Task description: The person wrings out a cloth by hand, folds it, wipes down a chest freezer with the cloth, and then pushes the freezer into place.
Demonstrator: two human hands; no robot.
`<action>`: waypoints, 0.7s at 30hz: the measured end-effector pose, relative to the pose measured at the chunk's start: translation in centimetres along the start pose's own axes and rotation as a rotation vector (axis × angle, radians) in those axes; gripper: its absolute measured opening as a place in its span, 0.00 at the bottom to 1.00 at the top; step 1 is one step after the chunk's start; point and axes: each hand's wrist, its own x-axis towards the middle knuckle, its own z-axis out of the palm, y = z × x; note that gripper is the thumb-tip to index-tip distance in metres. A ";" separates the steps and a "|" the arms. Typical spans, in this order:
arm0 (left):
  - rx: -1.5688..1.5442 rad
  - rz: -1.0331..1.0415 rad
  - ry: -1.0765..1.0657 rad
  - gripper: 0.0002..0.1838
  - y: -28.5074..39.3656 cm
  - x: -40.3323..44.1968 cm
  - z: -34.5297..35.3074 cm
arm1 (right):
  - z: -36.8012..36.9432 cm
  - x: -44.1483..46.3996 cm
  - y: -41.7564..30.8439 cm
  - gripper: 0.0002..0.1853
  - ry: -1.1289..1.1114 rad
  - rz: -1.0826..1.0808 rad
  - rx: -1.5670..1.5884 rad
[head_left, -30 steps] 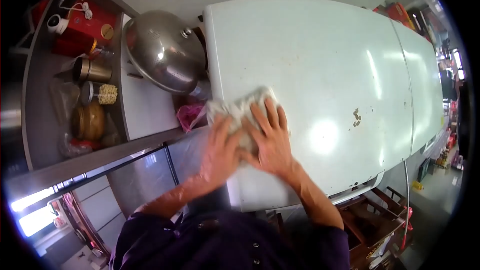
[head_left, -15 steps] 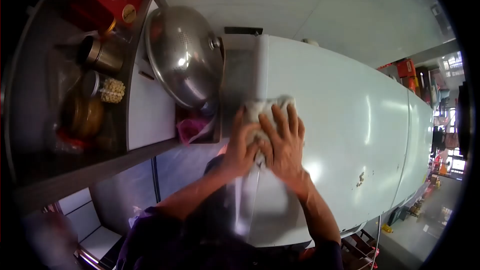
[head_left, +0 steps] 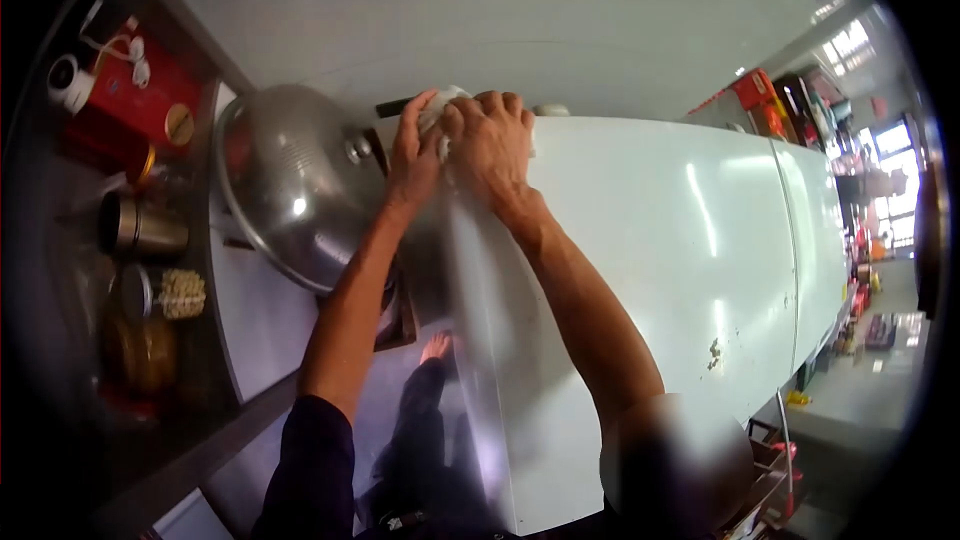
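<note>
A pale, crumpled cloth (head_left: 440,112) is bunched under both of my hands at the far corner of a large white glossy appliance body (head_left: 620,230). My left hand (head_left: 413,162) grips the cloth from the left, its fingers curled round the edge of the appliance. Beside it, my right hand (head_left: 490,145) presses the cloth with bent fingers against the far end of the white surface. Both arms are stretched out away from me. Most of the cloth is hidden by the fingers.
A big domed metal lid (head_left: 300,180) stands left of my left arm. Further left, a shelf holds a red box (head_left: 150,90), a metal canister (head_left: 143,224) and a jar of pale pieces (head_left: 180,294). A grey wall (head_left: 480,10) rises behind the appliance. A bare foot (head_left: 436,346) shows on the floor.
Both hands have slid the cloth away from me along the appliance's left edge, up to its far corner. My arms are straighter, and the view has shifted.
</note>
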 end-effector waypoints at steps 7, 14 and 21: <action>0.643 0.457 -0.140 0.19 2.1 1.8 4.0 | -4.2 -1.2 6.1 0.08 0.041 -0.122 -0.112; 0.742 0.311 -0.396 0.20 4.3 3.2 9.6 | -7.6 -2.0 8.9 0.08 0.061 0.031 -0.197; 0.745 0.511 -0.328 0.27 5.7 -2.9 3.1 | -8.1 -5.7 4.2 0.18 -0.070 -0.019 -0.067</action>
